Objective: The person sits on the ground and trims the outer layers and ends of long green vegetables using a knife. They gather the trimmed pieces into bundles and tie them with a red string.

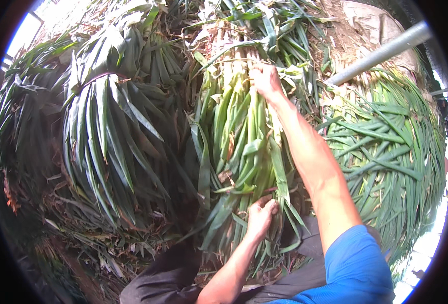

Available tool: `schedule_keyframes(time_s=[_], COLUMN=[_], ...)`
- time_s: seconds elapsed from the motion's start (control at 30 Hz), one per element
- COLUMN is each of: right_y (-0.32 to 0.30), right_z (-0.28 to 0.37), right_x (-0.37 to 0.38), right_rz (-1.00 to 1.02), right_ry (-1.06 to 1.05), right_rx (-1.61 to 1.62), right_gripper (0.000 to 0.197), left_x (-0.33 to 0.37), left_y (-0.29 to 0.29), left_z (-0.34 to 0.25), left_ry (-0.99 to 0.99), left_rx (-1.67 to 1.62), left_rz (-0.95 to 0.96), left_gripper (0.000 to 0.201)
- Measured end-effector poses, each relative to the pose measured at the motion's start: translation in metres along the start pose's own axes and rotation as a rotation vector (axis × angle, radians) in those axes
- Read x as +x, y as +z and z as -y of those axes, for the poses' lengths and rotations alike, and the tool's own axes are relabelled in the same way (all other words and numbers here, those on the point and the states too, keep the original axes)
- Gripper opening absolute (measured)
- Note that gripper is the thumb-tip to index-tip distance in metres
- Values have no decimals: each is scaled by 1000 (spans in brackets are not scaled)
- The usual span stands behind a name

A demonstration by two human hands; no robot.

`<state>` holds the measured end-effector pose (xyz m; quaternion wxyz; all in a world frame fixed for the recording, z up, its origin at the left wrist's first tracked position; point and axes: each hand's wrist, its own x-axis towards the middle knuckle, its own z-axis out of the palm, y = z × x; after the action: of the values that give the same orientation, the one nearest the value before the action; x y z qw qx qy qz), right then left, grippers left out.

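Observation:
A bundle of long green onions [239,116] lies in front of me, pale stalks at the far end and green leaves toward me. A thin tie [234,60] crosses it near the stalks, and another thin band [244,191] crosses lower down the leaves. My right hand [267,81] is closed at the bundle's far right side, beside the upper tie, with its fingers curled against the stalks. Close to my lap, my left hand [261,217] is closed just below the lower band; what sits between its fingers is too small to make out.
To the left stands a tied bundle of darker green onions [102,116]. More green onions [386,137] are heaped on the right, below a slanting metal pole [381,54]. A beige sack [376,25] lies at the far right. Dry leaf scraps [117,248] cover the ground.

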<state>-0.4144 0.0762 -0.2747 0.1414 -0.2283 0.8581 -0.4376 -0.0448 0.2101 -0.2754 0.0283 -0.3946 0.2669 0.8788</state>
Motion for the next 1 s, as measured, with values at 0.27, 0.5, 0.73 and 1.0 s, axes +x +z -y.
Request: schedule_keyframes(time_s=[0.27, 0.5, 0.73, 1.0], right_y=[46, 43, 9, -44], right_z=[-12, -1, -50, -9], right_x=[166, 178, 172, 78], right_rz=[109, 330, 579, 338], right_ry=[-246, -70, 206, -104], right_rx=[-450, -732, -316, -462], right_gripper=[53, 53, 24, 23], left_x=[20, 15, -14, -67], left_y=[-15, -16, -12, -5], left_z=[3, 17, 7, -68], left_ry=[-136, -140, -163, 1], left_rx=[253, 319, 174, -175], left_rz=[-213, -275, -225, -813], left_gripper=[39, 30, 33, 21])
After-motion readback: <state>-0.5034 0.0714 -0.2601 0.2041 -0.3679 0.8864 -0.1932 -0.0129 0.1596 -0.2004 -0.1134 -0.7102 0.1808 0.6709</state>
